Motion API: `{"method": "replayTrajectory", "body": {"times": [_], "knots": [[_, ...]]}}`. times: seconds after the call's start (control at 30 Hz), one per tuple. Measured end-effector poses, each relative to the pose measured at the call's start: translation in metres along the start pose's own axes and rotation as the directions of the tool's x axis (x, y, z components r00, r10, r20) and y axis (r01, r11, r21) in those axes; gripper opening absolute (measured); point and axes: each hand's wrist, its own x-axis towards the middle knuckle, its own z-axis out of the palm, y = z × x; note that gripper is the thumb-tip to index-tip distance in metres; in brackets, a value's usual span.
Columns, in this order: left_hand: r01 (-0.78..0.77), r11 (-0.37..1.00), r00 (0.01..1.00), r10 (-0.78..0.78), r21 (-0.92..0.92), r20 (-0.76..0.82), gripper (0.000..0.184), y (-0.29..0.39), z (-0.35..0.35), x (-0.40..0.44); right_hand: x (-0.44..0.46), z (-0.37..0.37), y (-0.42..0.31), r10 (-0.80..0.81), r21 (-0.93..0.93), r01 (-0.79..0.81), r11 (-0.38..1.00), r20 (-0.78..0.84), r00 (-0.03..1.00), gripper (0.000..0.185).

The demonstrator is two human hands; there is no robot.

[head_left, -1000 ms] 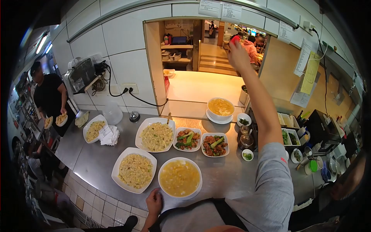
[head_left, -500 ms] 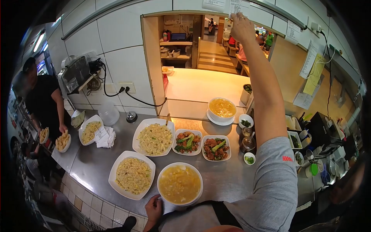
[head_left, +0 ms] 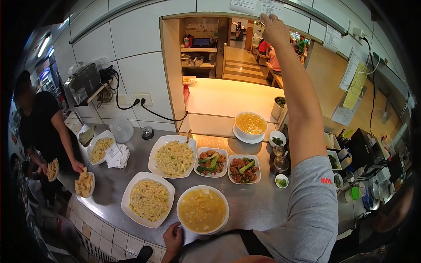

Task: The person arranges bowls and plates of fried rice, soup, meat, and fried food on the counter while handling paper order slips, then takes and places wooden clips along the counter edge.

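My right hand [head_left: 275, 30] is raised above the serving window, its fingers closed at the lower edge of a printed order slip [head_left: 272, 8]. Low in the view, my left hand [head_left: 173, 237] rests by the counter edge with its fingers curled; anything inside them is hidden. Beside it stands a large white bowl of egg soup [head_left: 202, 209]. Left of that is a square plate of fried rice [head_left: 149, 199], with another fried rice plate [head_left: 173, 156] behind. Two square dishes hold browned meat and greens, one on the left [head_left: 211, 162], one on the right [head_left: 244, 169].
A second soup bowl [head_left: 251, 124] stands on a saucer near the window ledge [head_left: 232, 94]. At the left, a co-worker in black [head_left: 44, 118] holds two bowls of fried food. Paper slips [head_left: 117, 156] lie against a rice plate. A call bell [head_left: 148, 133] and condiment jars [head_left: 280, 164] stand nearby.
The co-worker has brought the bowls of fried food closer to the counter, toward the right. My right hand stays at the slip, and my left hand has barely moved.
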Motion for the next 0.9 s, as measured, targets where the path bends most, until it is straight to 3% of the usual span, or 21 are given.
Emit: {"method": "replayTrajectory", "body": {"times": [0.23,0.33,0.53,0.9], "knots": [[0.008,1.0,1.0,-0.009,-0.02,-0.01,0.021,0.007,0.0,0.0,0.007,0.008,-0.003,0.049,-0.045,-0.05,0.998,-0.016,0.999,0.05],[0.019,1.0,1.0,-0.02,-0.023,-0.005,0.021,0.004,0.001,0.0,0.004,-0.013,-0.007,0.009,0.006,-0.009,1.0,0.076,0.997,0.054],[-0.014,0.999,1.0,0.013,-0.045,-0.022,0.021,-0.006,0.003,-0.001,0.007,0.004,0.001,-0.032,-0.031,0.035,0.999,0.082,0.996,0.063],[-0.015,0.999,1.0,0.014,-0.039,-0.025,0.021,-0.01,0.003,-0.001,0.017,0.003,0.002,0.059,0.061,-0.065,0.996,0.093,0.994,0.063]]}}
